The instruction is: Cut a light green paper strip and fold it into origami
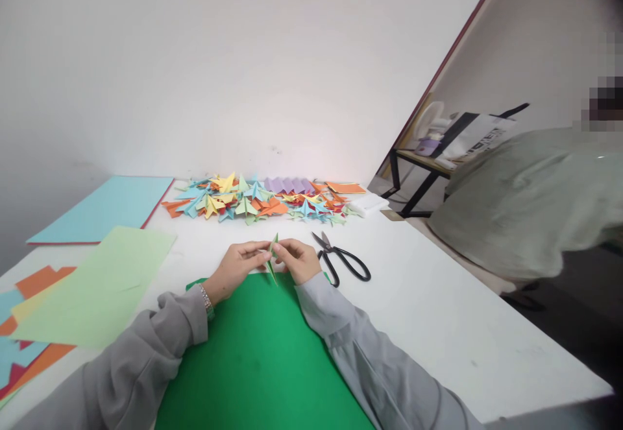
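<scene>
Between my two hands is a small piece of folded green paper (273,268), narrow and pointed at both ends. My left hand (239,266) pinches its left side with thumb and fingers. On the other side, the thumb and fingers of my right hand (298,260) grip it near the top. Both hands are just above the far edge of a large dark green sheet (253,358). Black-handled scissors (335,251) lie with blades apart, right of my right hand. Beyond my hands is a pile of folded paper stars and planes (243,202) in several colours.
Light green paper (104,287) overlaps coloured scraps (36,284) at the left, with blue sheets (107,206) behind. A pleated purple strip (289,185), orange paper (345,188) and a white packet (367,204) lie by the wall. A person in a grey-green top (525,196) is beyond the table's right edge.
</scene>
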